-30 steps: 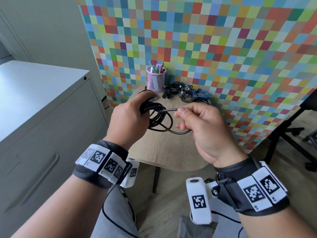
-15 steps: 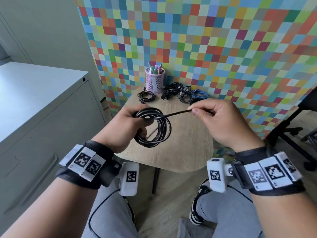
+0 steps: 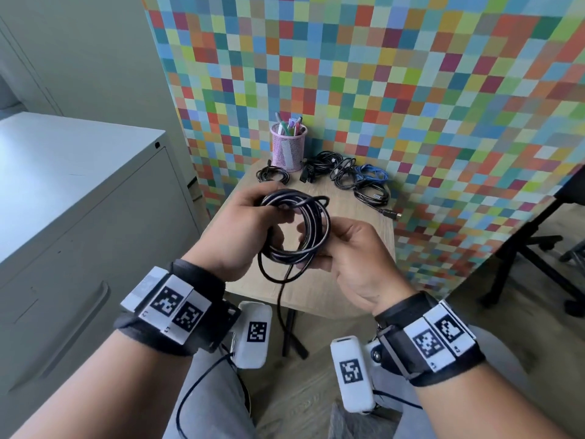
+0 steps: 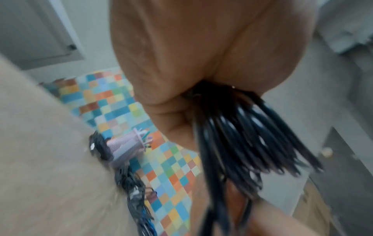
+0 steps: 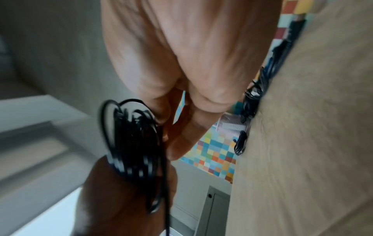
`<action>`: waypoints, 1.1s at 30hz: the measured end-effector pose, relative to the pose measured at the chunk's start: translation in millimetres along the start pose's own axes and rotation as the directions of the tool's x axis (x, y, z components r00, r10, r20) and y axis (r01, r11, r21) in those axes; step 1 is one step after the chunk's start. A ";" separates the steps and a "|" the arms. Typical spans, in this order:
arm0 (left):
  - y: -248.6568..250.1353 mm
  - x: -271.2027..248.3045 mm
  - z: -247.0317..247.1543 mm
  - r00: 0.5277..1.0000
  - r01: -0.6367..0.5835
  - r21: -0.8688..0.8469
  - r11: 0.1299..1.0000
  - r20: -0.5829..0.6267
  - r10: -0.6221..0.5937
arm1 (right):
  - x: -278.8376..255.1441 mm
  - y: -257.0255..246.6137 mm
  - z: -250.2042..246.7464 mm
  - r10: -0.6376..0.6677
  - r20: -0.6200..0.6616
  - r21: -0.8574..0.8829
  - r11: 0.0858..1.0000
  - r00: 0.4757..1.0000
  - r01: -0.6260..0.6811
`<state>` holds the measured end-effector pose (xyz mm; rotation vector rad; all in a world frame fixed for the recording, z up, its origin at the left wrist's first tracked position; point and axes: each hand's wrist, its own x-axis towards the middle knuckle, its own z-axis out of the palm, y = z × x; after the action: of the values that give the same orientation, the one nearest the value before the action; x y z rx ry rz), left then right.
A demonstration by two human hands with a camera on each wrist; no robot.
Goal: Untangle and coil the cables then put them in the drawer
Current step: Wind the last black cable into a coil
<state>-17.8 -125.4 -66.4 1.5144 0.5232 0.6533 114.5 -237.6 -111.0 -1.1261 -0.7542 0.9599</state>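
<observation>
Both hands are on the black cable coil [image 3: 296, 229], held up over the near edge of the worktop [image 3: 354, 299]. The left hand [image 3: 240, 229] grips the bundle of loops from 9 o'clock, fingers curled round it, and the right hand [image 3: 351, 258] holds the 3 o'clock to 5 o'clock side, fingers wrapped round the strands. The coil faces the head camera almost flat, and 1 loose tail [image 3: 280, 299] drops straight down from 6 o'clock, past the worktop edge. I'd say that tail is what the next wrap turns on, and the right hand sits nearer to it.

The rest of the cables [image 3: 348, 175] lie at 12 o'clock by the pink pen cup [image 3: 288, 150], plus 1 small coil [image 3: 273, 176] left of it. The cabinet [image 3: 79, 217] stands at 9 o'clock, drawer shut.

Head view alone shows the tail's full hang. The left wrist view shows the loops pinched in the fist, blurry though
</observation>
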 end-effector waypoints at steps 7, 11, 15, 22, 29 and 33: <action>-2.3 8.5 5.4 0.974 -0.021 0.211 0.977 -0.218 0.068 | -6.7 -7.3 -0.2 0.103 -0.029 0.278 0.956 0.994 -0.091; -4.4 8.4 11.4 0.964 -0.061 0.329 0.943 -0.226 0.141 | -10.9 -9.4 2.4 0.014 0.019 0.120 0.993 1.000 -0.016; -7.3 6.5 20.0 0.967 -0.073 0.441 0.895 -0.190 0.173 | -8.4 -6.1 9.1 -0.087 -0.037 0.047 0.995 0.996 0.089; -8.1 5.1 26.9 0.980 -0.067 0.398 0.915 -0.147 0.136 | -11.4 -12.8 5.9 -0.005 0.112 0.333 0.942 0.994 -0.032; -18.7 10.0 28.3 0.952 -0.095 0.449 0.889 -0.219 0.212 | -10.5 -8.9 11.2 -0.173 0.026 -0.159 0.972 0.984 0.175; -25.6 9.5 24.6 0.921 -0.126 0.496 0.859 -0.264 0.287 | -12.9 -2.6 9.9 -0.332 -0.017 -0.414 0.861 0.943 0.296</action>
<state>7.6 -135.5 -91.0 1.9536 0.8248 1.0161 101.2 -245.9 -106.2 -1.3420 -1.0614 0.4802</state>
